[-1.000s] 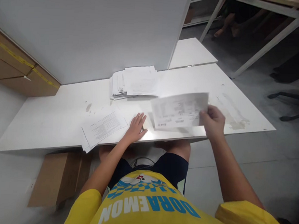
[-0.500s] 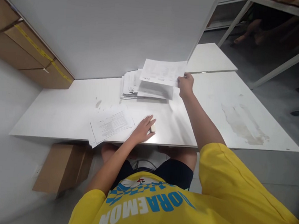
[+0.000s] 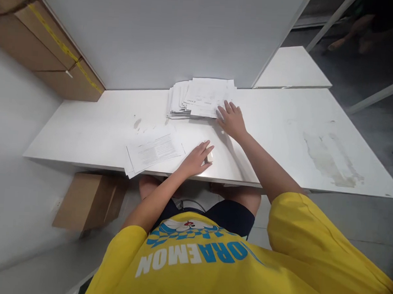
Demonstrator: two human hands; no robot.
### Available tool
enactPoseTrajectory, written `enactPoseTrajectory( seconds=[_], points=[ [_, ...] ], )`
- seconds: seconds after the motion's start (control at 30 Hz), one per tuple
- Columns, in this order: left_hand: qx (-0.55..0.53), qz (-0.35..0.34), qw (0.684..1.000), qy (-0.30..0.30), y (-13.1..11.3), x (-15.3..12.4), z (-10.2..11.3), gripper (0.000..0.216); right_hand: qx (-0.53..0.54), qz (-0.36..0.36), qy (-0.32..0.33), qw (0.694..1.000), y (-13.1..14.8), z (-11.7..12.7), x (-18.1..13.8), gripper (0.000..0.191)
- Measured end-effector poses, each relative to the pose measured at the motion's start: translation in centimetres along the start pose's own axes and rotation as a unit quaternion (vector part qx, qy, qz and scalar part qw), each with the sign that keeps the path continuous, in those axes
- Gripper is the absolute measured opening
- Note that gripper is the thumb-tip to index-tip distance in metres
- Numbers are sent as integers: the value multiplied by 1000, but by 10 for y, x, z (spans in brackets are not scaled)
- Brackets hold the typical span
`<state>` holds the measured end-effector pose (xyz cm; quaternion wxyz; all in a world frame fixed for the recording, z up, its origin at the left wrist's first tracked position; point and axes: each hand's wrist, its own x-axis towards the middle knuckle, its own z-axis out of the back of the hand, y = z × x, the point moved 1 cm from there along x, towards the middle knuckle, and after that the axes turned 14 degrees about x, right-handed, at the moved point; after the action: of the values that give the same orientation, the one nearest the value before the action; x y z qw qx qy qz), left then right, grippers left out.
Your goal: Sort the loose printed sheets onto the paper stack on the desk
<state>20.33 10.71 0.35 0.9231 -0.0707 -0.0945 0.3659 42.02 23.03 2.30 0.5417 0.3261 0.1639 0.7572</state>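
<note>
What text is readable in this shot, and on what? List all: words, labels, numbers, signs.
"ORAEMON": yellow shirt, upside down in this view; any letter ahead of the O is lost in a fold.
Paper stack: print on the top sheet, too small and blurred to read.
Loose sheets: rows of print, too small to read.
Yellow tape on the cardboard boxes: marks too blurred to read.

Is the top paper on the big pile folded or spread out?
Spread out: the top sheet lies over the pile, its printing showing.
</note>
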Motion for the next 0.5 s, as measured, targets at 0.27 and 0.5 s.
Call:
enactPoseTrajectory(
  seconds=[0.27,0.5],
  points=[
    [-7,6,1000,-9,-4,0,-6,63,-17,95,63,993,16,6,47,49],
    [11,25,1000,-15,-10,2,-8,64,30,85,41,995,77,-28,2,58]
  ],
)
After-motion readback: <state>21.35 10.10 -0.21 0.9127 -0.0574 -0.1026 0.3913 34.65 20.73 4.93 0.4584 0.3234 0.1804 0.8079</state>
